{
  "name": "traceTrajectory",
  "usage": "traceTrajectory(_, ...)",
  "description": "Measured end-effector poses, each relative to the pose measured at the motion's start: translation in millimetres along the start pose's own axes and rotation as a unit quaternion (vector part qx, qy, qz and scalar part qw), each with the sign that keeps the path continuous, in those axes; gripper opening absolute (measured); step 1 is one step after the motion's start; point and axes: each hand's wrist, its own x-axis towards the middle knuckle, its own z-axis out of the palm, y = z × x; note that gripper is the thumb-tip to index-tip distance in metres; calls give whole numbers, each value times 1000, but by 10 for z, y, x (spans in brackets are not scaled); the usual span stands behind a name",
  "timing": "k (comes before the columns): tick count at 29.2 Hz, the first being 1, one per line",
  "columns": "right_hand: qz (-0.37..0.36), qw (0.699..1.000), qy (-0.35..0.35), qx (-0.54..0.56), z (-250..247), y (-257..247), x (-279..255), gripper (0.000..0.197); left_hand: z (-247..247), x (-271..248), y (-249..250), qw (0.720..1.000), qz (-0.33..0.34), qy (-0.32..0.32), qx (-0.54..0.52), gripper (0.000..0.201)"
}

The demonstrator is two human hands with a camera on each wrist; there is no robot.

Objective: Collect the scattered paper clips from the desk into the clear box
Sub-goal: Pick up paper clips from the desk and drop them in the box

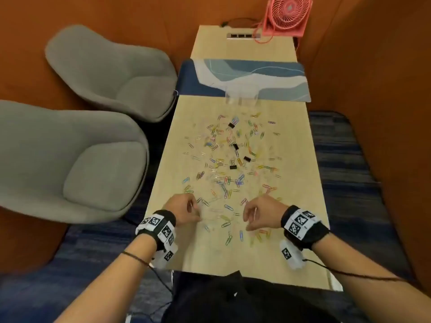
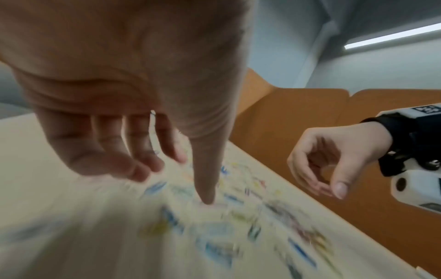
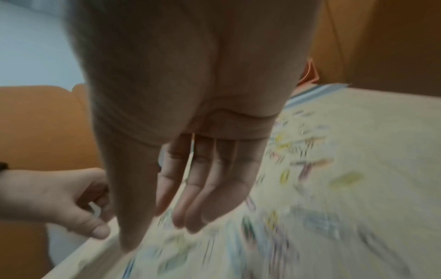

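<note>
The desk (image 1: 303, 229) was covered with paper clips (image 1: 229, 164). They lay in a wide, bright mess of many colors, all on the side of the clear box (image 1: 241, 100) that was toward the person. A few black binder clips (image 1: 233, 166) sat mixed in with them, well on the person's side of the box.

The clear box stood at the far end of the mess, just where the blue mat (image 1: 279, 82) met the bare wood. It looked empty, though it was see-through and hard to make out. So the job looked like it had hardly begun. Almost every clip was left to pick up.

Both hands were low over the desk, far from the box, at the near end of the mess. The left hand (image 1: 184, 209) had loosely bent fingers and its thumb pointed down at the wood. No clip could be seen in it. The right hand (image 1: 263, 214) had its fingers hanging down close together, with nothing in them either. The wrist pictures were blurry, so a tiny clip could be missed.

A pink fan (image 1: 286, 16) stood far behind the box. Two gray chairs (image 1: 70, 164) sat off to the left of it.
</note>
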Motion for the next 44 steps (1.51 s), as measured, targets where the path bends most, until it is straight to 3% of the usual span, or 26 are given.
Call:
traceTrajectory(3, -20, 998, -61, -10, 342, -35, 112, 20, 183, -209, -325, 993, -101, 63, 19, 47)
traceTrajectory(6, -99, 992, -51, -66, 664, -166, 286, 23, 330, -405, -612, 980, -154, 125, -34, 46)
traceTrajectory(10, -203, 965, -70, -149, 1054, -322, 490, 26, 444, -516, -733, 975, -141, 159, -58, 45)
traceTrajectory(15, -237, 939, -80, -238, 1268, -344, 634, 20, 555, -416, -696, 976, -109, 174, -78, 53)
traceTrajectory(20, -179, 962, -2, -208, 1087, -102, 730, 18, 631, -259, -518, 970, -55, 181, -155, 44)
traceTrajectory(25, -102, 987, 63, -104, 662, 23, 627, 18, 660, -220, -359, 967, 20, 137, -214, 35)
traceTrajectory(28, -38, 990, 105, -89, 551, 136, 465, 25, 659, -239, -380, 982, 7, 130, -139, 70)
traceTrajectory(31, 39, 991, 55, -116, 622, 269, 297, 63, 690, -280, -344, 993, 5, 84, -82, 113)
traceTrajectory(33, 47, 990, 34, -125, 727, 307, 231, 86, 754, -288, -282, 998, 32, 50, -38, 127)
traceTrajectory(35, 43, 991, 28, -124, 825, 306, 235, 97, 842, -283, -206, 998, 59, 20, 7, 132)
traceTrajectory(38, 44, 994, 62, -84, 875, 269, 329, 84, 966, -258, -116, 996, 80, 33, 34, 125)
traceTrajectory(41, 38, 992, 105, -50, 820, 261, 380, 63, 1002, -210, -113, 994, 70, 80, -10, 96)
traceTrajectory(44, 40, 989, 129, -67, 788, 271, 327, 69, 974, -150, -166, 989, 79, 120, -36, 70)
